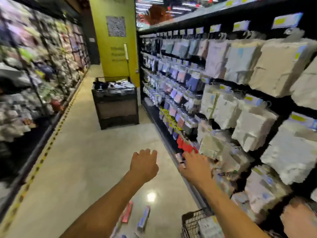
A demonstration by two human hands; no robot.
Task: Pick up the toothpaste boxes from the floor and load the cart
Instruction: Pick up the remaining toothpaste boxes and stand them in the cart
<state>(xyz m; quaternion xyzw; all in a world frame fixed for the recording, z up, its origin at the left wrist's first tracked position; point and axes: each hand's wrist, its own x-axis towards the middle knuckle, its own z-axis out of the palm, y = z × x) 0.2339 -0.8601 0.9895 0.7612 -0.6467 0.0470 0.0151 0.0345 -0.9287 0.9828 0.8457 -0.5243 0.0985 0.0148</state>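
Head view, blurred: left hand (144, 164) and right hand (195, 166) seem empty, fingers relaxed, over toothpaste boxes (144, 219).

Shop aisle, much blurred. Yellow pillar (116, 54) at the far end, grey coded panel (116, 26) high on its face. Black bin (118, 109) just in front of the pillar. Right of the pillar, dark shelving (228, 30) hung with packets; left of it, a crowded rack (34, 66). Pale glossy floor (85, 152) before the pillar, striped tape (49, 146) along its left edge. Strip lights (180, 7) above, right of the pillar.
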